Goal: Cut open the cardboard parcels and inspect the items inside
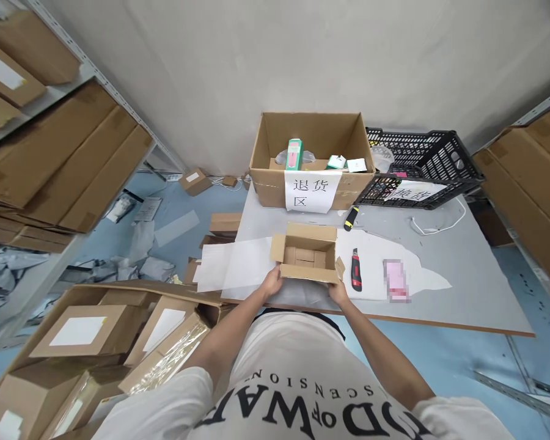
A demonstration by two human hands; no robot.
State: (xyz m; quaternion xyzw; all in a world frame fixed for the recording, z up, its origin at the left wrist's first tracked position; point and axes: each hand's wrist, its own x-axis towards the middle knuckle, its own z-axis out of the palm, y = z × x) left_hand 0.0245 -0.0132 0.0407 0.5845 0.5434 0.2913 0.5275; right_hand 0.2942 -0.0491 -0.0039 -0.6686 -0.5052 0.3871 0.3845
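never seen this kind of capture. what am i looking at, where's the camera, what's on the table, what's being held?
There is one picture, from a camera on a person's head, looking down past their chest; no robot. Their left hand and right hand grip the near corners of a small open cardboard box on a grey table. Beside it lie a red utility knife and a pink item, blurred. Further back are a yellow-handled tool, a white cable, a large carton with a paper label holding small packages, and a black plastic crate.
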